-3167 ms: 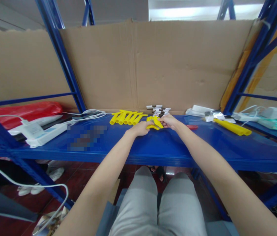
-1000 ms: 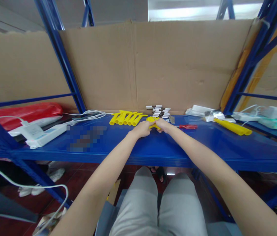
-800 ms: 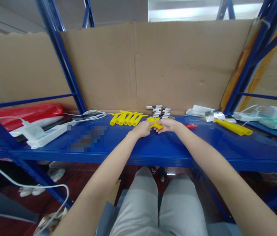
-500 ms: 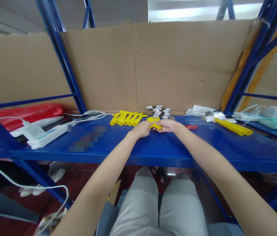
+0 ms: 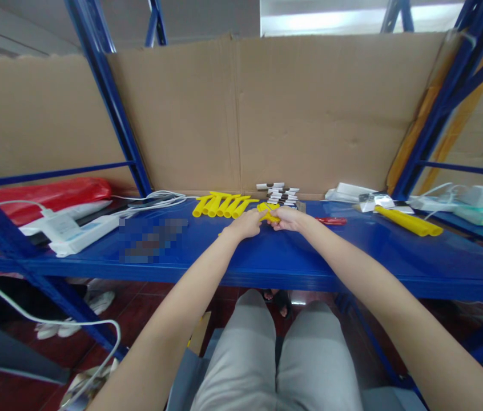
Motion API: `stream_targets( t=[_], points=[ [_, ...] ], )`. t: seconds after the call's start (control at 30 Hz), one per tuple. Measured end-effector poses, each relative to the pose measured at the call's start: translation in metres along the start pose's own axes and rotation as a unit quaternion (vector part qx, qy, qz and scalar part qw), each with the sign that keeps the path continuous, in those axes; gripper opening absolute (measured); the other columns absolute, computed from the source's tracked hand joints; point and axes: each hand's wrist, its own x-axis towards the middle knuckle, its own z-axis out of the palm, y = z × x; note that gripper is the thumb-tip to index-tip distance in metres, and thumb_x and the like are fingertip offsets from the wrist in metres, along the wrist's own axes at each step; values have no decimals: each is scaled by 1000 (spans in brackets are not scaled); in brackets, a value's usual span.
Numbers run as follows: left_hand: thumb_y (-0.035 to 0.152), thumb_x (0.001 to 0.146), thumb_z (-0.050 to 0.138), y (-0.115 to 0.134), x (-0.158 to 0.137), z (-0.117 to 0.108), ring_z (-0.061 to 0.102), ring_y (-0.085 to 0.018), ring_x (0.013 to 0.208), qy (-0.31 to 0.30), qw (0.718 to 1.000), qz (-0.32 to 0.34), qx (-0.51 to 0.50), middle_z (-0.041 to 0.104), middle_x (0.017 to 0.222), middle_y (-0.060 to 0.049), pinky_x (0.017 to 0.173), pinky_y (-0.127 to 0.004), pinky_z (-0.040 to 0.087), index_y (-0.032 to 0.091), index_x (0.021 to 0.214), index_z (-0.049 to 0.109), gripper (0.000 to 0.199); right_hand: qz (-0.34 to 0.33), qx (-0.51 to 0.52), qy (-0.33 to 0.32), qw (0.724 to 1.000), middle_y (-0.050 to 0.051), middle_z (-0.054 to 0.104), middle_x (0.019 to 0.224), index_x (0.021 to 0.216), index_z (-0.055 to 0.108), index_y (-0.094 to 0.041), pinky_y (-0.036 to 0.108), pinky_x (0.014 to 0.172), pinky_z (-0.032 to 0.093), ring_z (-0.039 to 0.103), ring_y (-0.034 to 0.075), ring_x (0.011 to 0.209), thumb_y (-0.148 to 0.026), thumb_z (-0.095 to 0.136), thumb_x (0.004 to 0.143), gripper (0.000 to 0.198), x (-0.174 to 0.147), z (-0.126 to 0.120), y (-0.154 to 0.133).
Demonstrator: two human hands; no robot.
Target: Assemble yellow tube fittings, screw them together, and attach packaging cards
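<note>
Both my left hand [image 5: 249, 224] and my right hand [image 5: 288, 218] are closed on a small yellow plastic piece [image 5: 269, 213] just above the blue shelf top. My fingers cover much of it, so its full shape is hidden. Left of my hands lies a row of several yellow T-shaped tubes [image 5: 223, 205]. Behind my hands sits a stack of short white-and-dark sticks [image 5: 282, 195]. A red tool [image 5: 331, 221], partly hidden by my right wrist, rests on the shelf to the right.
Two long yellow tubes [image 5: 408, 221] lie at the right beside a silver packet [image 5: 376, 202]. A white power strip [image 5: 87, 234] with cables and a red bag [image 5: 53, 200] occupy the left. Cardboard [image 5: 310, 114] walls the back between blue posts [image 5: 108, 103].
The yellow piece has turned slightly between my fingers, and my right fingers have shifted on it. Both hands keep hold of it in nearly the same place.
</note>
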Motion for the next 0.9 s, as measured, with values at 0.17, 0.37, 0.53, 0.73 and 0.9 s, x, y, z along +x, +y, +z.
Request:
stream_targets(
  t=[0.17, 0.37, 0.53, 0.73, 0.9],
  points=[
    [9, 91, 49, 3, -2, -2, 63, -28, 117, 1, 1000, -3, -8, 66, 122, -15, 99, -37, 50, 18, 142, 53, 52, -3, -10, -20, 1000, -4, 54, 52, 83, 50, -18, 14, 44, 35, 43, 7, 40, -7, 34, 99, 24, -1, -5, 0],
    [9, 90, 49, 5, -2, -4, 62, -27, 118, 17, 1000, -10, -17, 66, 120, -13, 101, -36, 48, 21, 144, 52, 55, -9, -43, -69, 997, 0, 63, 57, 82, 59, -15, 15, 49, 46, 55, 8, 46, -9, 38, 99, 28, -8, -19, -5],
    [11, 92, 50, 1, 0, -3, 59, -27, 125, 43, 998, -14, -44, 62, 133, -15, 108, -38, 44, 19, 144, 52, 53, -20, -51, -103, 993, 5, 71, 69, 84, 65, -12, 17, 59, 54, 63, 9, 55, -9, 48, 97, 22, -9, -33, -5],
    [13, 93, 50, -2, -1, -3, 60, -27, 124, 39, 999, -4, -30, 63, 133, -15, 108, -38, 44, 18, 145, 51, 52, -32, -50, -96, 994, 6, 72, 69, 81, 66, -12, 17, 63, 56, 66, 9, 59, -5, 54, 93, 18, -6, -35, -3],
    [11, 92, 51, 0, -1, -5, 59, -27, 125, 44, 999, 0, -30, 64, 133, -15, 107, -38, 45, 19, 144, 53, 52, -43, -66, -72, 994, 7, 72, 66, 78, 66, -10, 19, 65, 58, 67, 10, 58, -4, 53, 93, 21, -7, -32, -4]
  ],
)
